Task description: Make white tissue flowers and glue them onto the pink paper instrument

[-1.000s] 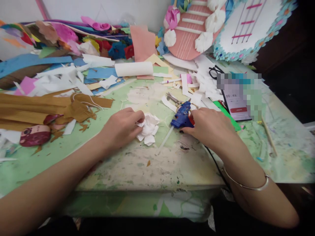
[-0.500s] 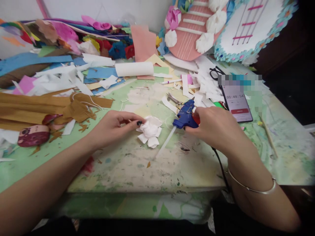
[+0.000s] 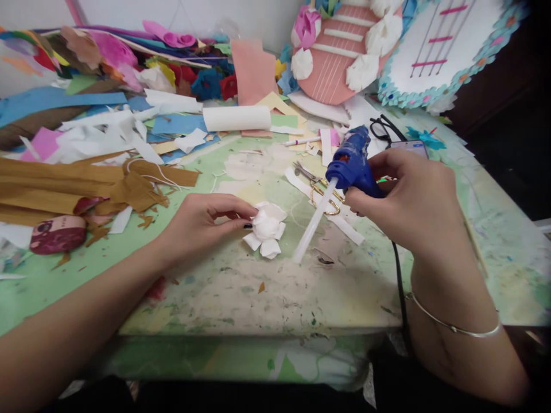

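A white paper flower (image 3: 267, 225) lies on the painted table, its petals spread around a rounded middle. My left hand (image 3: 210, 221) pinches the flower's left edge between thumb and fingers. In my right hand (image 3: 400, 198) is a blue glue gun (image 3: 353, 160), held above the table to the right of the flower. A translucent glue stick (image 3: 316, 221) juts from its rear, down toward me. Gold-handled scissors (image 3: 325, 198) lie below the gun, with a white paper strip (image 3: 348, 228) partly under them.
Mustard crepe paper (image 3: 64, 192) and a dark red rounded object (image 3: 58, 234) are at left. Paper scraps and a white paper roll (image 3: 236, 119) lie farther back. A pink guitar-shaped craft (image 3: 329, 63) leans at the wall. The gun's black cord (image 3: 400, 281) hangs over the front edge.
My right hand has lifted the glue gun and moved it right, uncovering the scissors and now covering much of the phone. My left hand stays at the flower.
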The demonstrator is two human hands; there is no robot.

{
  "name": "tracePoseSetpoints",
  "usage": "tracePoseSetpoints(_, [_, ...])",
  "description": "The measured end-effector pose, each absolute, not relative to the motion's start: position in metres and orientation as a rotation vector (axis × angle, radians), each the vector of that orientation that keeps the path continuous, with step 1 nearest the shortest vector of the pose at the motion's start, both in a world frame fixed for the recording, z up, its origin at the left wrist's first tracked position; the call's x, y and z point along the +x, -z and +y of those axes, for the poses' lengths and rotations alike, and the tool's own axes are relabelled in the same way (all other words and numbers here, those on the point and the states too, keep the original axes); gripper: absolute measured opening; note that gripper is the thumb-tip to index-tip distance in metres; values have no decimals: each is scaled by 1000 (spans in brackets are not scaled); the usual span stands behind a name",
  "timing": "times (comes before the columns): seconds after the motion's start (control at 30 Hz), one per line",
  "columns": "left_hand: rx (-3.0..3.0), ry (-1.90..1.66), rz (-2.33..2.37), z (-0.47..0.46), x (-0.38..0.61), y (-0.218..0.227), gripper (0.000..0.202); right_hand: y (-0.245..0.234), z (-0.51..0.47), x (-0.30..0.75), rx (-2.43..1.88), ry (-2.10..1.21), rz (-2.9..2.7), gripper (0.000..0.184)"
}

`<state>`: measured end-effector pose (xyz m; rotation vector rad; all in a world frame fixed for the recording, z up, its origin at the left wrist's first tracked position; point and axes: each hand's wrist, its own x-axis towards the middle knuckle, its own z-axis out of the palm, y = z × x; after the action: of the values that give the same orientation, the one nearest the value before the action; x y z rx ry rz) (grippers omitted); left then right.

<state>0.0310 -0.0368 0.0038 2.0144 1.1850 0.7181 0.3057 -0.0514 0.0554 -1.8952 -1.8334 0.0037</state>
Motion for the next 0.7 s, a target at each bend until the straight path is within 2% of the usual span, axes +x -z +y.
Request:
tracePoseSetpoints(0.37, [2099,-771,1102,-37,31,1,11,-49,-49,298,-1491,-815,-1609,20])
tracePoseSetpoints(0.57, [2145,-793,1064,-36,28,5,12,-48,-52,297,-1336,-1116,-1672,6])
tracePoseSetpoints(0.7, [2182,-812,1066,-36,27,6,10,-42,-53,300,-1278,-1223,-1698,9])
